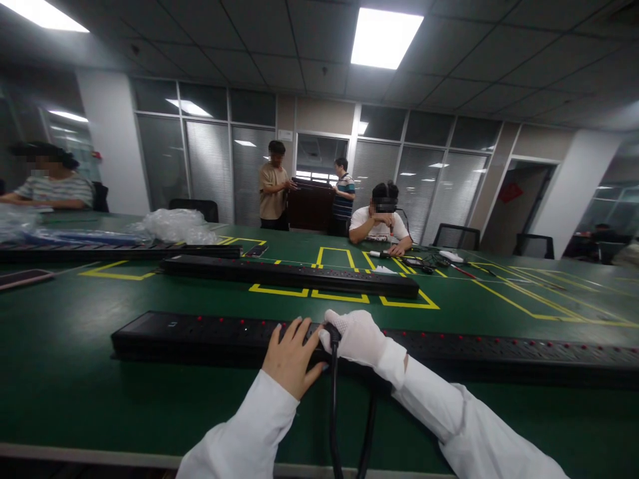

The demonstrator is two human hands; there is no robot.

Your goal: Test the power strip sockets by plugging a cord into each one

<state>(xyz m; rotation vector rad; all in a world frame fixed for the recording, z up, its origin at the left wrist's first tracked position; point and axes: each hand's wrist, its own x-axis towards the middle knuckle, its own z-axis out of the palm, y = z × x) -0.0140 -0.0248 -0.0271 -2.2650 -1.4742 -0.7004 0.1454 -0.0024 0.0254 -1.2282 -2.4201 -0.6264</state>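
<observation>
A long black power strip (200, 332) with a row of small red dots lies across the green table in front of me. My left hand (292, 359), bare, spans it near the middle, fingers spread over the top and thumb against the near side. Just right of it, my right hand (357, 338) in a white glove is closed around a black plug (331, 332) at the strip's top. Whether the plug's pins sit in a socket is hidden. The plug's black cable (333, 412) hangs down toward the table's near edge, with a second cable length (368, 426) beside it.
Beyond lies another black power strip (289, 274) over yellow tape outlines (409, 303). Further strips (120, 251), clear plastic wrap (174, 226) and a phone (24, 279) are at left. A seated person (382, 219) is across the table near cables (422, 264); two people stand behind.
</observation>
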